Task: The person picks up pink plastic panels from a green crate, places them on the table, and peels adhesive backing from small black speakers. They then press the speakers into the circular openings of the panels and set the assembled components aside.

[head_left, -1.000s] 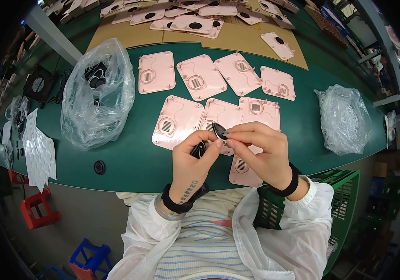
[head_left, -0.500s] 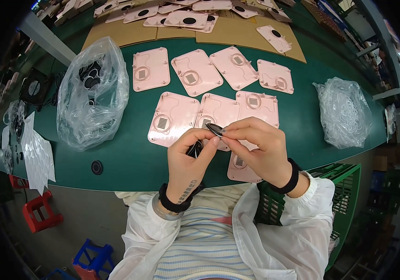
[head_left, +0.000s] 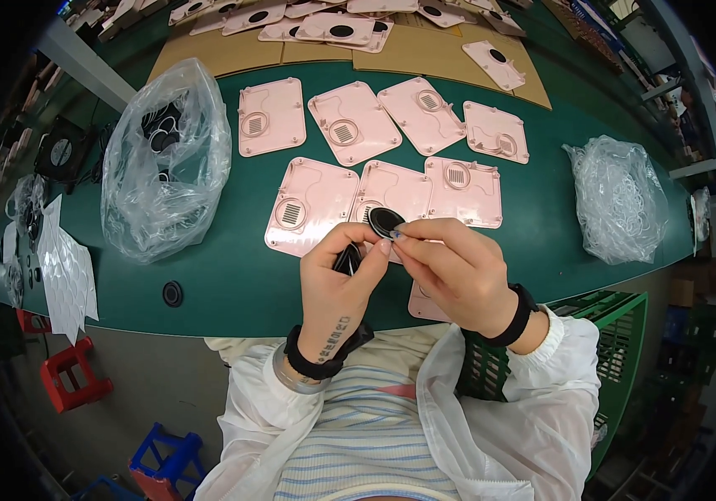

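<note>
I hold a small black round disc (head_left: pixel 384 221) between my two hands, with a pale ring along its lower edge. My left hand (head_left: pixel 334 265) is closed, its thumb and forefinger pinching the disc's near edge. More black pieces (head_left: pixel 347 260) are tucked in that palm, partly hidden. The fingertips of my right hand (head_left: pixel 460 265) pinch the disc's right edge. Below and beyond my hands lie several pink plastic panels (head_left: pixel 313 190), each with a round slotted vent where it shows. One panel (head_left: pixel 426 306) is mostly covered by my right hand.
At left stands a clear bag (head_left: pixel 166 171) of black discs, and at right a clear bag (head_left: pixel 619 200) of white rings. A single black disc (head_left: pixel 172 294) lies near the front edge. Cardboard (head_left: pixel 425 63) at the back bears pink panels with black discs. A green crate (head_left: pixel 625 342) stands below right.
The disc has tilted so that its round black face shows more fully. My right fingers have shifted slightly along its edge. Both hands stay in nearly the same place.
</note>
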Motion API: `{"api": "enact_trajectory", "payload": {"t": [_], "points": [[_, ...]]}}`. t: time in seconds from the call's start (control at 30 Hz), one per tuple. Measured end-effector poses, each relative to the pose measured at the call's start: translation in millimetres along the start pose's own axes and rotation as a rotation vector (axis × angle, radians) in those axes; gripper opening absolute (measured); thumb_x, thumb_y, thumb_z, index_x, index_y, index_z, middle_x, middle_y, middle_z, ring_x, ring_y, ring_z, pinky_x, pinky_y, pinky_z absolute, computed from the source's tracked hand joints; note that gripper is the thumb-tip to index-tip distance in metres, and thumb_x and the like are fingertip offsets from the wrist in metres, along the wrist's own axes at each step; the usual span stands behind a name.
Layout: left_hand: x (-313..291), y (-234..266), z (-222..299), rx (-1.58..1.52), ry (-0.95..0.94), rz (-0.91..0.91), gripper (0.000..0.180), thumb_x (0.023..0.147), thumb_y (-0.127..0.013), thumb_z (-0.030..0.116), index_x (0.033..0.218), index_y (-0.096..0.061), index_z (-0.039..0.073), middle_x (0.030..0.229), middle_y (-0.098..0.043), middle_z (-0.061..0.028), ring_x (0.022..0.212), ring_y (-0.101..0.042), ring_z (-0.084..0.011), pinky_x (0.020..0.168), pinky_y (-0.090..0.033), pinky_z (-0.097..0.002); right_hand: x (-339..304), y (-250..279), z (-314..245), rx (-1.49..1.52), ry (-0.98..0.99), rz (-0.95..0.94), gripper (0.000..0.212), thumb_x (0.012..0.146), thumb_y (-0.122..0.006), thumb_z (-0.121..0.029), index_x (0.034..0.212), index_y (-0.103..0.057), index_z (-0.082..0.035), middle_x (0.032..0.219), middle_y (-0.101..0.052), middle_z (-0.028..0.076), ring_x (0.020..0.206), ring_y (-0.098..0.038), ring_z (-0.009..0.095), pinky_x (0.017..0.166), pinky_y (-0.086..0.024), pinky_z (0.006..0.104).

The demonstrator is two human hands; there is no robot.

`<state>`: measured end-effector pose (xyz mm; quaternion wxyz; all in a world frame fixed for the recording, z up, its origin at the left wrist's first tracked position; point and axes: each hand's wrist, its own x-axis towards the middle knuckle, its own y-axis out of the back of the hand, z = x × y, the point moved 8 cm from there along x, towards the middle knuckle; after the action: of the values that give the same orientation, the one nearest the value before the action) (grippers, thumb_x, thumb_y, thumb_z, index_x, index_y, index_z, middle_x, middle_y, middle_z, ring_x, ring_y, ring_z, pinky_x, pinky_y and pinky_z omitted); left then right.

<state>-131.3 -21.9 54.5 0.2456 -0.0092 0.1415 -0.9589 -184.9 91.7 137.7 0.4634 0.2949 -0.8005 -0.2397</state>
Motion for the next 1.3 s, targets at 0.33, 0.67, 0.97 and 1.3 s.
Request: {"api": "enact_trajectory", "payload": {"t": [0.33, 0.67, 0.97, 1.3], "points": [[-0.4, 1.7, 2.4, 0.093, -0.081, 0.001, 0.005, 0.086, -0.063, 0.0, 0.091, -0.061, -0.001, 0.082, -0.058, 0.0017, 0.072, -0.048, -0.0046, 0.064, -0.038, -0.0182, -0.5, 1.8, 5.6, 0.094, -0.131, 0.006, 0.017, 0.073, -0.073, 0.006, 0.088, -0.066, 0.001, 0.091, -0.066, 0.012, 0.071, -0.067, 0.021, 0.059, -0.055, 0.026], [-13.7, -14.7, 45.3, 0.677, -0.579, 0.071, 0.013, 0.075, -0.068, 0.0, 0.086, -0.061, 0.002, 0.084, -0.062, -0.0088, 0.075, -0.057, -0.0245, 0.066, -0.046, -0.0308, -3.4, 2.5, 5.4, 0.035, -0.135, -0.005, 0.02, 0.073, -0.072, 0.004, 0.091, -0.066, 0.0, 0.091, -0.067, 0.01, 0.075, -0.067, 0.02, 0.065, -0.055, 0.0273], [-6.9, 0.1, 21.2, 0.409, -0.274, 0.093, 0.01, 0.077, -0.067, 0.0, 0.085, -0.061, 0.0, 0.082, -0.063, -0.0097, 0.074, -0.06, -0.0239, 0.066, -0.047, -0.03, 8.3, 7.3, 12.9, 0.138, -0.235, -0.001, 0.028, 0.072, -0.072, 0.006, 0.097, -0.061, -0.001, 0.107, -0.062, 0.015, 0.092, -0.066, 0.023, 0.074, -0.055, 0.0299], [-7.5, -5.3, 22.1, 0.387, -0.294, 0.012, 0.008, 0.08, -0.066, 0.001, 0.086, -0.061, -0.001, 0.08, -0.062, -0.0063, 0.072, -0.056, -0.0153, 0.063, -0.044, -0.026, -4.2, -5.6, 29.5, 0.597, -0.414, 0.073, 0.029, 0.077, -0.068, 0.008, 0.102, -0.056, 0.0, 0.118, -0.054, 0.015, 0.104, -0.061, 0.023, 0.075, -0.055, 0.0329]]}}
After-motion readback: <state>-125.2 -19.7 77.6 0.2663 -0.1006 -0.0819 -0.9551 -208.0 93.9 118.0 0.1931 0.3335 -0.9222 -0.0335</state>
